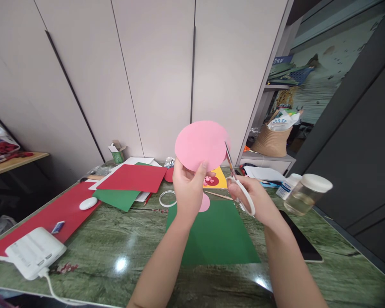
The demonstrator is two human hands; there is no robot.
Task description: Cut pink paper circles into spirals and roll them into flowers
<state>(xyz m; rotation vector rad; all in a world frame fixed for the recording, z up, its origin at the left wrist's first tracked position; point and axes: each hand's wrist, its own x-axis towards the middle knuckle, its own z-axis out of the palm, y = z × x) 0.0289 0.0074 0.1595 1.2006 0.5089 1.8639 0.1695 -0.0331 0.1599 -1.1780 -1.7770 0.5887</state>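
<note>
My left hand [188, 188] pinches the pink paper disc [201, 145] at its lower edge, thumb in front and fingers behind, and holds it up above the table [141, 248], roughly facing me. My right hand [253, 199] is closed through the white loops of the scissors [239, 184]; the blades point up and meet the disc's right edge. I can't tell how far the blades are parted, they read as one thin line.

Handling, as I judge it: the disc is thin craft paper, very light, floppy past the pinch, and easy to crease or tear. The best hold is close to the rim near the cut line, with a flat pinch and no squeezing. The scissors are rigid and sit securely in the finger loops.

Under my hands a green sheet [218, 235] lies flat on the table with a small pink scrap [204, 203] on its top edge. Left of it are a red sheet [131, 177] over more green paper, a tape ring [167, 199], a long red strip [51, 216], and a white power bank [35, 252] with its cable. To the right stand a clear jar [306, 194] with a white lid and a small white bottle [287, 185], and a dark phone [301, 239] lies near my right forearm.
</note>
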